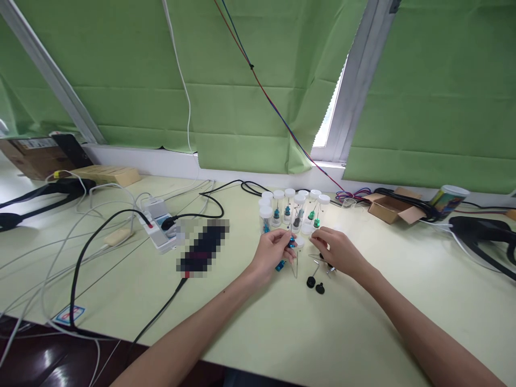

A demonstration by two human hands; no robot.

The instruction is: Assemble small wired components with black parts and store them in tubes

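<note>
My left hand (274,251) is closed, with thumb and fingers pinching a small blue metallic piece with a thin upright shaft (291,242). Close by on its right, my right hand (338,250) has its fingertips drawn together; anything between them is hidden or too small to make out. Beyond both hands stand several clear capped vials (278,208), holding blue, green or dark pieces with thin shafts. Another blue piece (280,265) lies under my left hand. Thin bent metal rods, a black knob-like piece (310,282) and a black disc (320,288) lie near my right hand.
To the left are a white power strip (161,236), tangled cables and a blurred-out dark device (203,247) with a cable. An open cardboard box (387,207), a printed can (448,200) and a black-framed object (484,236) stand right. Green blinds hang behind.
</note>
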